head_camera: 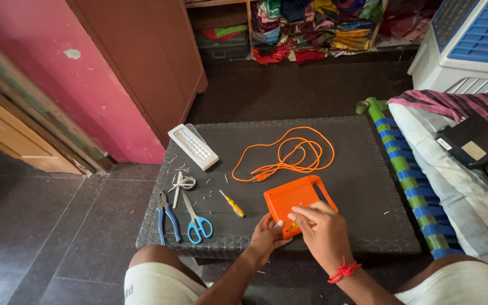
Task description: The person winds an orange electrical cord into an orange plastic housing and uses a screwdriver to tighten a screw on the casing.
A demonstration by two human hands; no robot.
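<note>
- Orange plastic box (293, 199) sits at the lower middle of the frame, near the front edge of a dark woven table (357, 186), and both hands are on it.
- Left hand (266, 236) comes up from the bottom centre, forearm angled up and to the right, fingers curled around the box's lower left corner, thumb on the top face. So it's gripping the box, pretty much steadying it.
- Right hand (324, 229) comes in from the lower right, wrist bent, back of the hand facing the camera. Its fingers are bunched and pointing left, pinched over something thin with a yellowish bit showing, pressed against the front part of the box. Can't tell exactly what that thin thing is, the fingers cover most of it.
- A red thread (344, 270) is tied around the right wrist.
- Just above the box, an orange cord (289, 153) lies in loose loops, its plug end near the box's top left corner.
- Left of the box, a small yellow-handled screwdriver (232, 204) lies apart from both hands.
- Further left: blue-handled scissors (197, 221), blue-handled pliers (166, 216), and a knot of white wire (181, 183) with little offcuts scattered around.
- A white lamp panel (194, 146) lies at the table's upper left corner.
</note>
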